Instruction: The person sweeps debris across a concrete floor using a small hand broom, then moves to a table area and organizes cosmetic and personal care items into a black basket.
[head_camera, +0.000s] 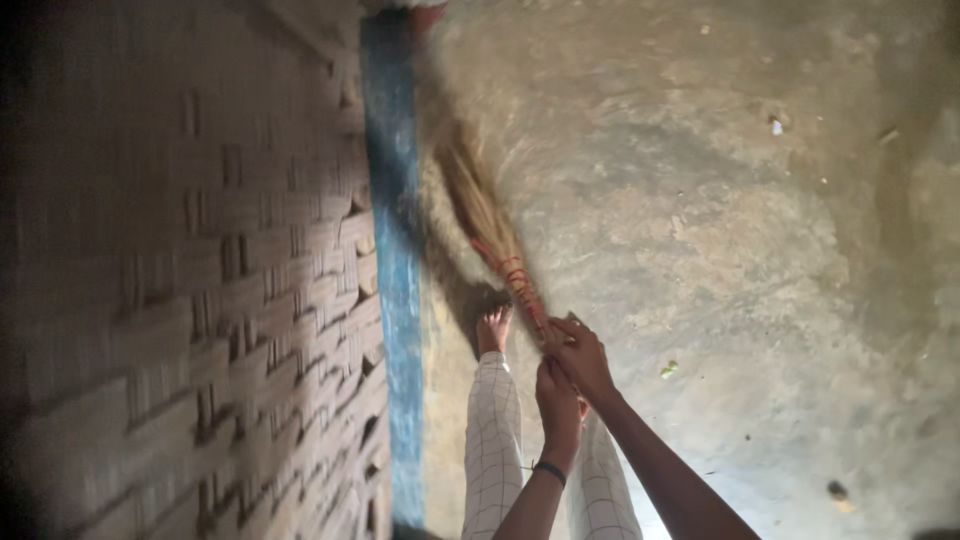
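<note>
Both hands grip the handle end of a grass broom (500, 245) bound with red thread: the right hand (580, 357) clenched higher up, the left hand (558, 410) wrapped just below. Its bristles reach far across the dusty floor (720, 250), beside a woven cot (200, 300) with a blue frame (395, 250).

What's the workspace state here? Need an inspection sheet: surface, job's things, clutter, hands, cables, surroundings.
Surface: bare dusty floor, grey-brown, unevenly lit.
Job's things: grass broom, bristles fanned on the floor towards the blue edge, handle end bound with red cord.
Clutter: small scraps on the floor, one pale bit, one greenish bit, one dark bit.
Hands: right hand and left hand both closed on the broom handle; dark band on the left wrist.
Cables: nothing seen.
Surroundings: woven cot surface with a blue frame rail on the left; bare foot and checked trousers below.
</note>
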